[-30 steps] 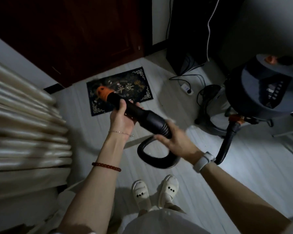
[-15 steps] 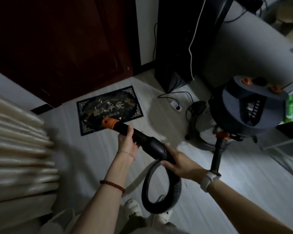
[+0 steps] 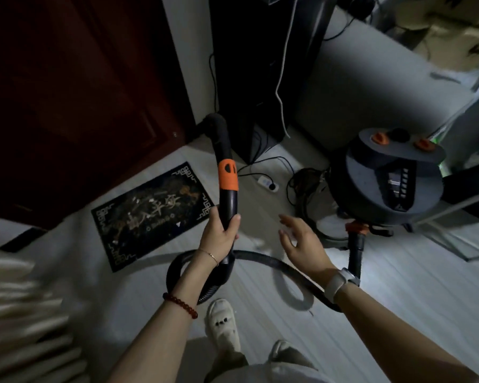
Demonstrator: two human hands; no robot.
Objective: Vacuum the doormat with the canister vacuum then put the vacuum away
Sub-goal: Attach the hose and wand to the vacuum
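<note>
While the left hand (image 3: 220, 230) grips the black orange-banded vacuum wand (image 3: 226, 175) upright above the dark patterned doormat (image 3: 150, 211), the right hand (image 3: 302, 239) hovers open, fingers spread, holding nothing.

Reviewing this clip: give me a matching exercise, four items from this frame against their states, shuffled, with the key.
Items:
1. left hand
2. right hand
3. doormat
4. canister vacuum

States:
A. flat on the floor by the dark door
B. open, holding nothing
C. grips the black hose handle, raised upright
D. stands on the floor at right, hose attached

Pairs: 1-C, 2-B, 3-A, 4-D
</note>
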